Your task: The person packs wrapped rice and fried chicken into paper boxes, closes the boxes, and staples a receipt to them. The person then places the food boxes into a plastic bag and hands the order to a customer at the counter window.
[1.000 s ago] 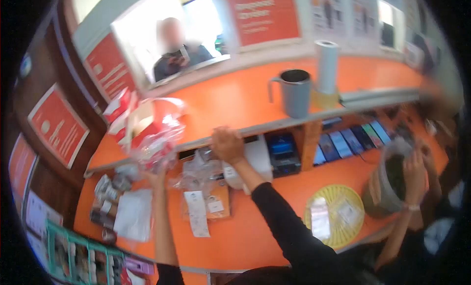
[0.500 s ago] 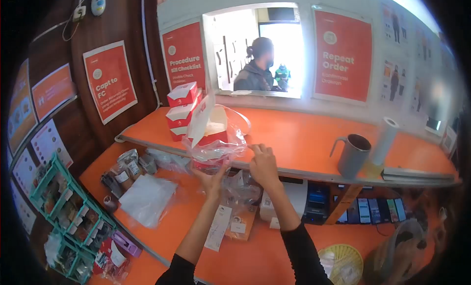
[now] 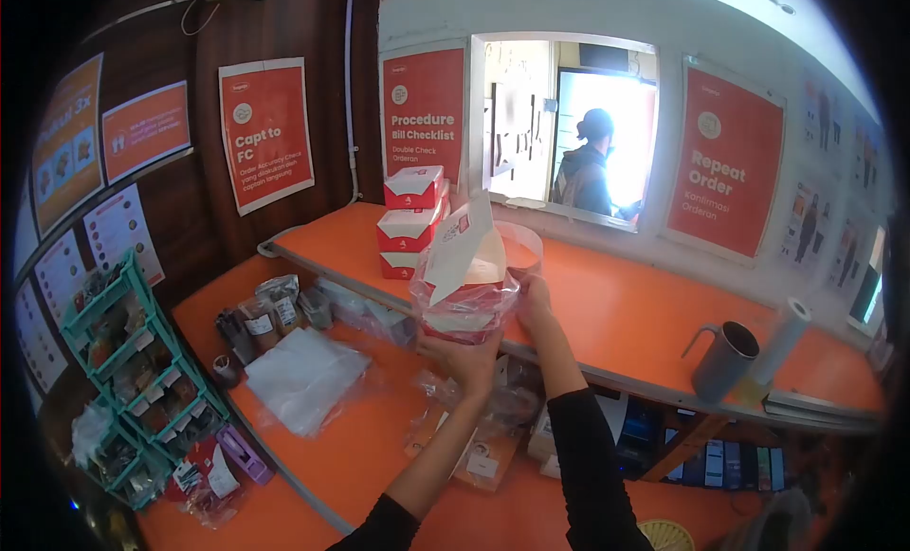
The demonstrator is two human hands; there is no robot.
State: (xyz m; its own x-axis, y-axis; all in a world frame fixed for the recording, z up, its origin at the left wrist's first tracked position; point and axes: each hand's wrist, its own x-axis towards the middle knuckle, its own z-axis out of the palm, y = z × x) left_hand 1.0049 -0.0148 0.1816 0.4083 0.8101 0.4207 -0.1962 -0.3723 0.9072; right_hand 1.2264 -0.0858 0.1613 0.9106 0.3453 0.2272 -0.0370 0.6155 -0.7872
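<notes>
A red and white food box point(image 3: 466, 252) with its lid raised sits partly inside a clear plastic bag point(image 3: 460, 309), over the front edge of the raised orange shelf. From below, my left hand point(image 3: 466, 360) grips the bagged box near its bottom. My right hand point(image 3: 534, 305) is closed on the bag at the box's right side; its fingertips are partly hidden. Behind the box stands a stack of closed red and white boxes point(image 3: 409, 231).
On the shelf's right are a grey mug point(image 3: 725, 360) and a roll point(image 3: 782, 338). Plastic sheets point(image 3: 308, 376) lie on the lower counter, left of my arms. Green bins point(image 3: 133, 380) stand at far left. Beyond the window is a person point(image 3: 586, 172).
My view has swung left. The box and bag are lifted, with my left hand now under them. My right hand has moved up along the bag's side. The person beyond the window has turned.
</notes>
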